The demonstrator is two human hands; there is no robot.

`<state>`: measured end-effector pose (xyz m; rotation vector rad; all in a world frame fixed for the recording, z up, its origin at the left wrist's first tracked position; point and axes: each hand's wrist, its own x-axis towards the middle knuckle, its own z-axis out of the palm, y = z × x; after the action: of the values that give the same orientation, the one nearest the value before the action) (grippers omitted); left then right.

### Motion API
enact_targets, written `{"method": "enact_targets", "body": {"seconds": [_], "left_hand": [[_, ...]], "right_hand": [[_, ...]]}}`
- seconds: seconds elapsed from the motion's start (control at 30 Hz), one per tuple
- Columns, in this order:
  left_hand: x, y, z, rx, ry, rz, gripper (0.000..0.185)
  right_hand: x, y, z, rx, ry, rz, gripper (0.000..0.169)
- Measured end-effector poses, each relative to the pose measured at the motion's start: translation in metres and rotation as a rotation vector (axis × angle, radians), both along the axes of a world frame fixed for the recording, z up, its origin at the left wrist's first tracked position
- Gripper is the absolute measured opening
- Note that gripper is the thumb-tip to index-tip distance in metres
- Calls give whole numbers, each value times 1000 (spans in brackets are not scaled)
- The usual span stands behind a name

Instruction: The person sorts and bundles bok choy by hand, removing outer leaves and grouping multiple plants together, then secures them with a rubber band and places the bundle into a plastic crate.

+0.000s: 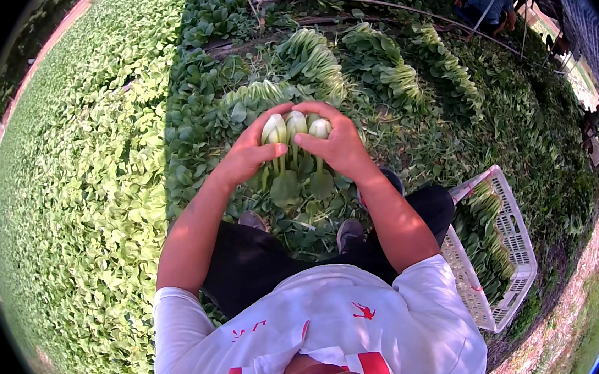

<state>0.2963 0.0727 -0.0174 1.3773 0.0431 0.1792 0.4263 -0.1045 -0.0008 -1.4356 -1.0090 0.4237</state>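
Both of my hands are round a small bunch of leafy greens with pale stems point(297, 125), held stem ends up and leaves down. My left hand point(253, 148) grips the bunch from its left side, thumb across the stems. From the right side, my right hand point(338, 142) holds it, thumb across the front and fingers behind. Just beyond my hands lies a row of cut greens point(259, 92), with a larger pile of cut greens point(316, 60) farther off. The fingertips behind the bunch are partly hidden.
A white plastic crate point(521, 249) holding greens stands at my right. More rows of cut greens point(449, 66) lie ahead. A metal pipe frame point(379, 3) crosses beyond them, near people working. Growing leafy plants point(92, 169) cover the sunlit ground at left.
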Motion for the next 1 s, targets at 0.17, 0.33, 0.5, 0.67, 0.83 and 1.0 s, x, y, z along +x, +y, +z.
{"method": "enact_targets", "body": {"seconds": [0.17, 0.33, 0.5, 0.67, 0.83, 1.0], "left_hand": [[-3, 1, -1, -80, -43, -55, 86], [-2, 2, -10, -93, -29, -22, 80], [1, 1, -11, -18, -18, 46, 64], [1, 2, -9, 23, -26, 111, 61], [0, 1, -6, 77, -6, 118, 69], [0, -7, -3, 100, -43, 82, 82]], "right_hand": [[-4, 3, 3, -11, 91, 74, 46], [1, 8, -2, 5, -29, 76, 50], [-12, 7, 11, -170, -98, -132, 63], [-8, 5, 6, -197, -109, -190, 69], [-8, 2, 9, -149, -27, -146, 65], [-9, 7, 3, -98, -136, -74, 60]]}}
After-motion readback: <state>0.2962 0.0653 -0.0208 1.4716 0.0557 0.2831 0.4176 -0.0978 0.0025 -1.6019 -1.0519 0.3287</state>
